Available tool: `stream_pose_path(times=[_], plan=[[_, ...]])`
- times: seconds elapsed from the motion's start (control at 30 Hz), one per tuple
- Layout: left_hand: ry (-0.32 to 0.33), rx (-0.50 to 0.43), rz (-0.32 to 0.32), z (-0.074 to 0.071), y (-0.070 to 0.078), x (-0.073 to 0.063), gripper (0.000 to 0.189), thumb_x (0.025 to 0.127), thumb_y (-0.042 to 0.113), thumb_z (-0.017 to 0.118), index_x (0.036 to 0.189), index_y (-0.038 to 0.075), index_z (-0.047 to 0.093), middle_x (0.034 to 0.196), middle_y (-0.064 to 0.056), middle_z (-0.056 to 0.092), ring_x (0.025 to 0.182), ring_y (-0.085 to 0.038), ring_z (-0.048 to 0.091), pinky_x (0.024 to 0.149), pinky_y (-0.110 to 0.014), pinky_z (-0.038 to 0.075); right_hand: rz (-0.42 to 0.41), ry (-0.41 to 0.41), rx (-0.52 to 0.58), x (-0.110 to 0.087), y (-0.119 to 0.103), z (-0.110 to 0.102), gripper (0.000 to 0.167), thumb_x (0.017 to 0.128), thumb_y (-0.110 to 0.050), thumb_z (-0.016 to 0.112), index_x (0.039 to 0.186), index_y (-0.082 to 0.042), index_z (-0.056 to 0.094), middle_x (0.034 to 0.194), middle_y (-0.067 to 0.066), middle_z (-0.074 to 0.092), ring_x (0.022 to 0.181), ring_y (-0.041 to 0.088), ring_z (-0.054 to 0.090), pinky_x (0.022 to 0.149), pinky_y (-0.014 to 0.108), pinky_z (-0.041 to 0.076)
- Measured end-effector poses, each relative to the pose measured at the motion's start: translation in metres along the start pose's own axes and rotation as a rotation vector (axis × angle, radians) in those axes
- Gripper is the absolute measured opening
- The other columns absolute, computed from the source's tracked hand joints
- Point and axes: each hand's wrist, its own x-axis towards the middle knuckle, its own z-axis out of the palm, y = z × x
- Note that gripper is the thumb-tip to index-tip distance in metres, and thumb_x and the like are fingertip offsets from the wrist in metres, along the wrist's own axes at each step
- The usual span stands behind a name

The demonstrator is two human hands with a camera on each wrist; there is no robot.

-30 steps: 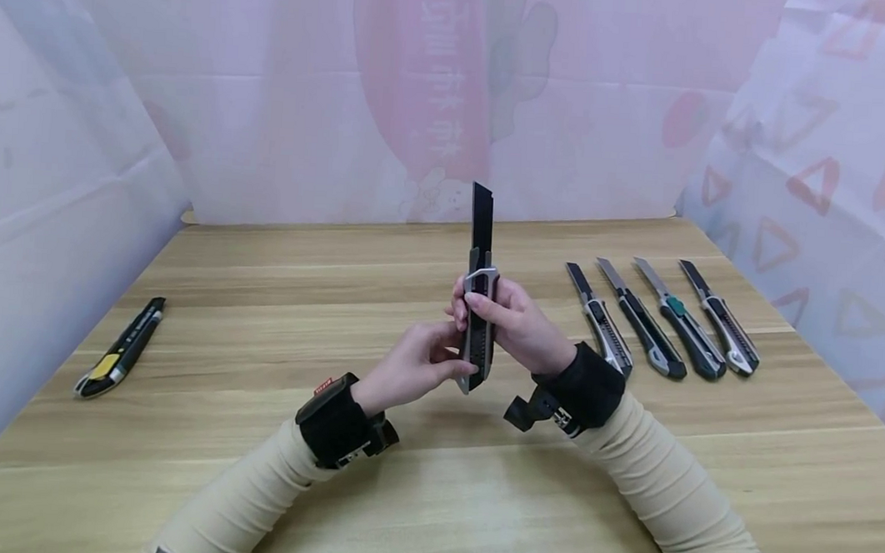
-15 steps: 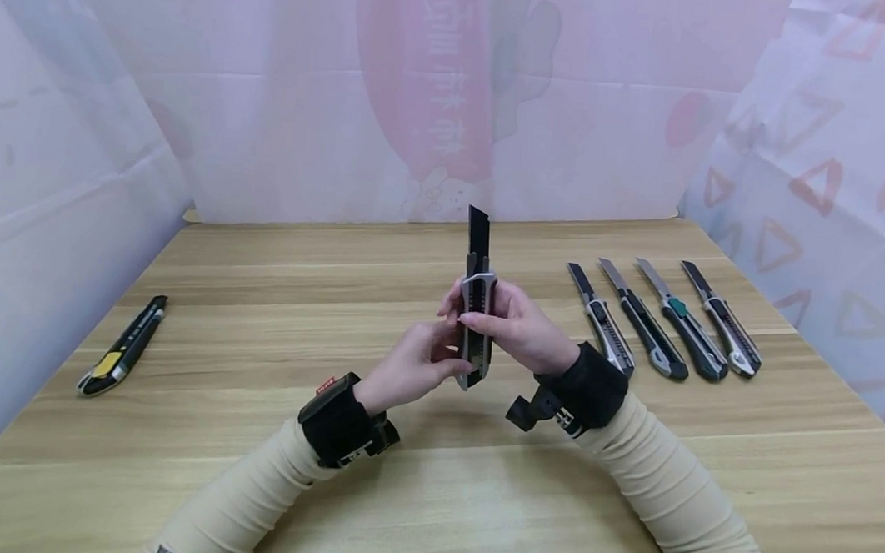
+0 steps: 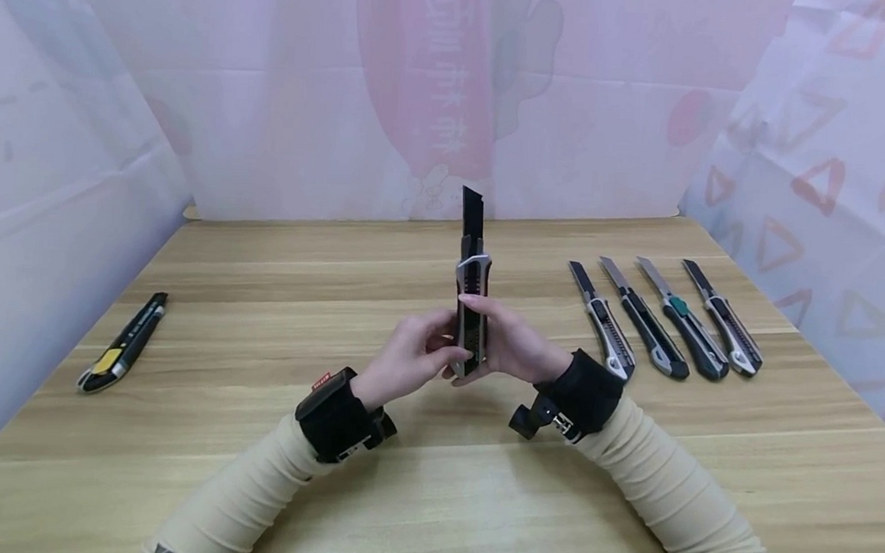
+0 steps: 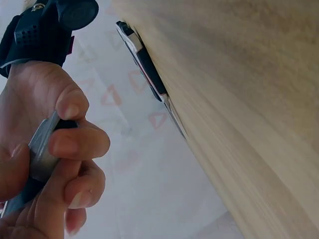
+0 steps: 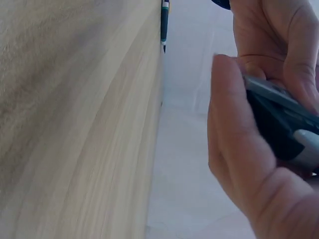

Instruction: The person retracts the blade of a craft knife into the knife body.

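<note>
A grey and black snap-off utility knife (image 3: 474, 270) stands almost upright in front of me in the head view. Its wide black blade (image 3: 471, 215) is slid far out and points up. My left hand (image 3: 408, 354) pinches the bottom end of the handle between thumb and fingers. My right hand (image 3: 517, 343) grips the handle from the right, thumb lying across its front and fingers behind. Fingers curl around the grey handle (image 4: 46, 154) in the left wrist view. In the right wrist view, the dark handle (image 5: 274, 124) lies between fingers and thumb.
On the right of the wooden table (image 3: 430, 510), several utility knives (image 3: 643, 325) lie side by side, blades out and pointing away. One black and yellow utility knife (image 3: 125, 343) lies at the far left. Printed white sheets (image 3: 285, 118) enclose the table's back and sides.
The knife dips, then rises and shifts slightly left. My right hand's fingers have moved from behind the upper handle to its lower end. My left hand keeps its pinch.
</note>
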Motion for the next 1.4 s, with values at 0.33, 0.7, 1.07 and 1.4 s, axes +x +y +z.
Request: stream_pose_path(times=[0.33,0.7,1.07,1.4], plan=[[-0.035,-0.043,-0.008,-0.001,-0.001,0.001,0.028,0.077,-0.002,0.059,0.104,-0.001,0.053,0.092,-0.016,0.061,0.067,-0.015,0.059,0.054,-0.024,0.050,-0.051,-0.062,0.067,-0.002,0.002,-0.003,0.046,0.088,-0.036,0.031,0.120,-0.003,0.024,0.102,0.012,0.043,0.085,0.024,0.054,0.075,0.049,0.046],[-0.077,-0.063,-0.046,-0.004,-0.002,0.002,0.031,0.077,-0.003,0.059,0.107,-0.002,0.052,0.092,-0.019,0.062,0.069,-0.015,0.060,0.056,-0.024,0.051,-0.076,-0.086,0.064,-0.004,0.005,-0.004,0.045,0.089,-0.027,0.032,0.124,-0.002,0.019,0.102,0.011,0.047,0.088,0.026,0.056,0.078,0.053,0.044],[-0.085,-0.053,0.012,-0.010,0.000,0.001,0.032,0.075,-0.002,0.061,0.107,-0.003,0.054,0.095,-0.016,0.063,0.081,-0.016,0.062,0.064,-0.021,0.051,-0.057,-0.103,0.024,-0.006,0.002,-0.001,0.044,0.089,-0.018,0.035,0.124,0.004,0.021,0.100,0.010,0.050,0.089,0.023,0.057,0.081,0.050,0.044],[-0.108,-0.102,-0.011,-0.012,0.001,0.002,0.034,0.075,-0.003,0.060,0.108,-0.004,0.053,0.100,-0.018,0.061,0.086,-0.019,0.062,0.067,-0.023,0.051,-0.050,-0.112,-0.004,-0.007,0.001,0.000,0.042,0.089,-0.009,0.035,0.126,0.005,0.019,0.099,0.008,0.053,0.090,0.022,0.058,0.082,0.049,0.044]])
